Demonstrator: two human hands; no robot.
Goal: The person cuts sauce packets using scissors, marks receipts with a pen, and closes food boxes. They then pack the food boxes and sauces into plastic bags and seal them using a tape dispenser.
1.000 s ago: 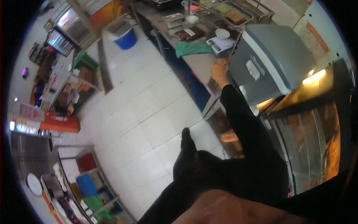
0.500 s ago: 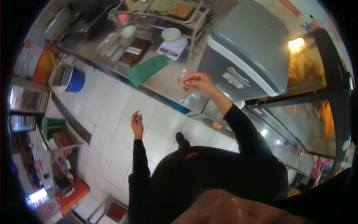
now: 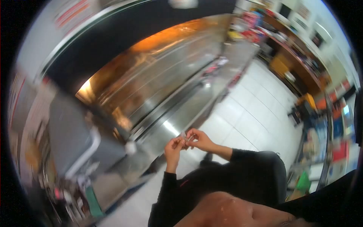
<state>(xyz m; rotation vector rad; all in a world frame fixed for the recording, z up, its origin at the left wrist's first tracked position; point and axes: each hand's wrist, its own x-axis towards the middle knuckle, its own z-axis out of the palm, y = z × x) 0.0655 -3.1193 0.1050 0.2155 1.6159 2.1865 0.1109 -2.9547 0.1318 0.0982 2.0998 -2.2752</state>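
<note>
My left hand (image 3: pixel 172 150) and my right hand (image 3: pixel 200 140) are close together in front of my body, fingertips nearly touching. Between them they pinch a small clear plastic bag (image 3: pixel 183 137); its contents are too small and blurred to tell. Both hands are over the front edge of a steel counter (image 3: pixel 172 126). Behind that stands a long glass-fronted display case (image 3: pixel 151 68) with orange light inside.
At the left is a grey box-shaped appliance (image 3: pixel 72 132), with a green cloth (image 3: pixel 92 202) lying below it. White floor tiles (image 3: pixel 245 113) run to the right, where shelving with a green item (image 3: pixel 303 181) stands. A brown counter (image 3: pixel 291 56) holds goods.
The view has swung right toward the glass case. My left hand has come up beside my right hand and now grips the small bag too. The bag has left the grey appliance's side.
</note>
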